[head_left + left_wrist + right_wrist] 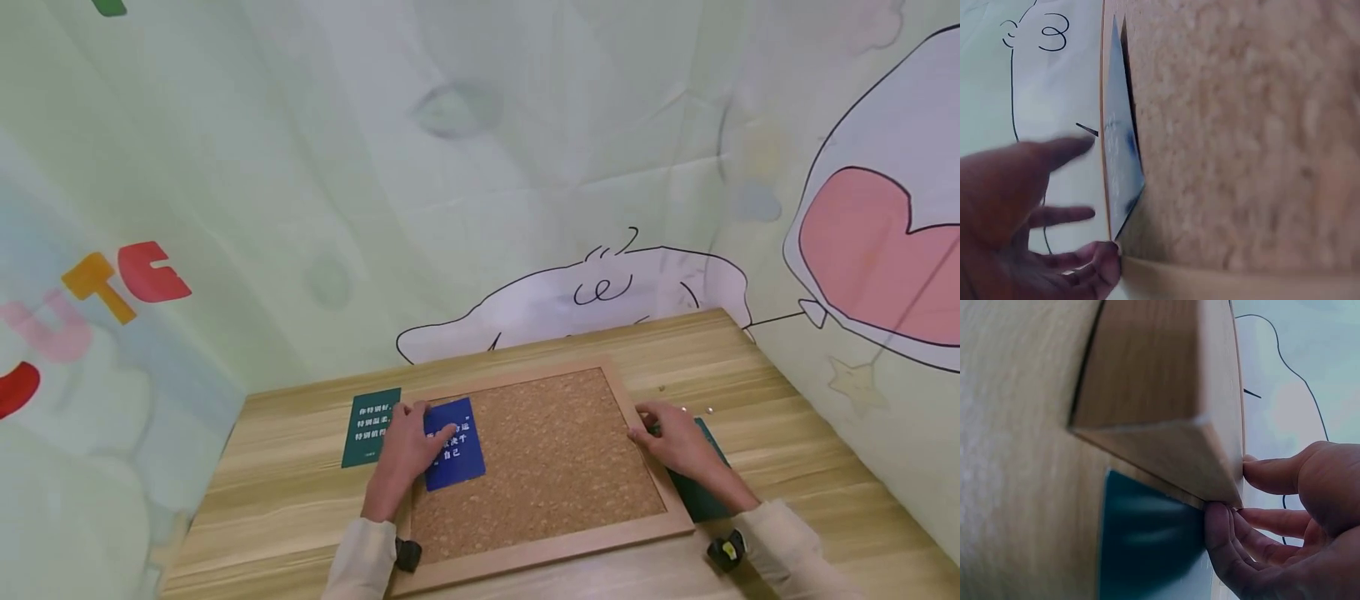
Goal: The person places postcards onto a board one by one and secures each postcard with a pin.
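Observation:
A cork board point(547, 458) in a pale wooden frame lies on the wood-grain table, and a blue card point(453, 471) with white characters rests on its left part. My left hand point(410, 444) is at the frame's left side, fingertips at the rail and thumb spread above the blue card. In the left wrist view the card point(1121, 156) stands slightly off the cork along one edge, and the thumb point(1069, 152) is blurred. My right hand point(678, 442) pinches the frame's right rail point(1166, 444), thumb on top and fingers against its outer side.
A green card point(367, 429) with white characters lies left of the board, partly behind the left hand. Another dark green card point(697, 496) lies under the right hand, beside the frame. Small shiny bits point(710, 410) sit beyond that hand. A printed cloth backdrop point(337, 208) rises behind the table.

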Motion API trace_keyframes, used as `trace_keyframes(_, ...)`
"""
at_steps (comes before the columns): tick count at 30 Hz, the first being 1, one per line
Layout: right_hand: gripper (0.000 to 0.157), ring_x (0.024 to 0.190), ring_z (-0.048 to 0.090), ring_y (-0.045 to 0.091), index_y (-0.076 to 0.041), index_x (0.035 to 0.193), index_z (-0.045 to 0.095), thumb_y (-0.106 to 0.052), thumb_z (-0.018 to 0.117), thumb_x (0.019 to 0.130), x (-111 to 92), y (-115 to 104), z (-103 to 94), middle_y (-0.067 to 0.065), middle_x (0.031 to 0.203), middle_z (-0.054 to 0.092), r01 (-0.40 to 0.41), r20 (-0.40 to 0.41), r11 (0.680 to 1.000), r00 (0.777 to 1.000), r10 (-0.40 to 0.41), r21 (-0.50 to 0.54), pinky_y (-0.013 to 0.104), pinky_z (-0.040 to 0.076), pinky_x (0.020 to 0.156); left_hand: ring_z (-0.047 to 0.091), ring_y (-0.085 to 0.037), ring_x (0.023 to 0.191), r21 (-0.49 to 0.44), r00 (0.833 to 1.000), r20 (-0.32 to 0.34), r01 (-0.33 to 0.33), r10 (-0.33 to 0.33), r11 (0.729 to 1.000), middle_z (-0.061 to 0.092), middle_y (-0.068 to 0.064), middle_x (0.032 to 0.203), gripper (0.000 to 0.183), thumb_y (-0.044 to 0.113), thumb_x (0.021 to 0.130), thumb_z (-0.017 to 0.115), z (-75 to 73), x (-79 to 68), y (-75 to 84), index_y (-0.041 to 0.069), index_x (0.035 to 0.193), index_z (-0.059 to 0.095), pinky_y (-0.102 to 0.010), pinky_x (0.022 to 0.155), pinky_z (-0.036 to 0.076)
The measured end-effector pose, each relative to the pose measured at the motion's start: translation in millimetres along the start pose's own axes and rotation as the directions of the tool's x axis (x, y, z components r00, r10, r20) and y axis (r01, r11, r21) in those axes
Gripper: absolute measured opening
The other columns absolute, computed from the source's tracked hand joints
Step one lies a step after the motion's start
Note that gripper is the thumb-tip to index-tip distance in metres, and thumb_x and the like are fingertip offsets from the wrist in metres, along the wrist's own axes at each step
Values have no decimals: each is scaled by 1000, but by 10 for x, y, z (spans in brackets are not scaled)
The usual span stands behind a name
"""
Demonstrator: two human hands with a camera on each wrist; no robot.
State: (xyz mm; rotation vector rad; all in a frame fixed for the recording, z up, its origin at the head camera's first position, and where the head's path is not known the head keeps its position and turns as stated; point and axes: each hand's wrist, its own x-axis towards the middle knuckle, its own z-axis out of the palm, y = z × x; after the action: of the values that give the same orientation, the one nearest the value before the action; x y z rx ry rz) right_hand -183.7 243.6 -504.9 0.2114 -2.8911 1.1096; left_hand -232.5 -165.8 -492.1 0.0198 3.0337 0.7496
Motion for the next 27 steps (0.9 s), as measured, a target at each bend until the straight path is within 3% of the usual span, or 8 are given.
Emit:
trace_keyframes(5,46,80,70,25,15,130,60,-11,75,96,-6,1,2,15,93,71,1,7,1000,1000,-1,6,39,57,62,45,-43,122,146,984,123,-148,130,978,48,-22,144,82,62,85,78,-24,-53,-49,12,148,58,-61,101,45)
trace_keyframes(8,46,81,71,27,15,130,59,-12,75,96,-10,5,2,16,95,71,-2,10,1000,1000,2,1,41,58,63,40,-45,126,164,971,162,-200,174,966,47,-22,147,79,60,85,79,-41,-69,-79,14,146,60,-65,105,39)
trace_keyframes(20,47,81,70,26,16,131,59,-12,75,97,5,13,-7,16,95,71,1,18,1000,1000,-1,4,40,57,63,37,-47,134,150,966,164,-224,199,963,39,-21,157,78,58,87,78,-66,-62,-88,12,147,58,-67,109,34)
trace_keyframes(27,48,81,70,26,16,131,58,-14,74,97,8,16,-14,14,95,71,7,19,1000,1000,-7,-8,40,57,63,37,-46,134,155,965,163,-231,206,961,43,-18,154,78,58,87,77,-61,-69,-92,12,147,58,-66,110,33)
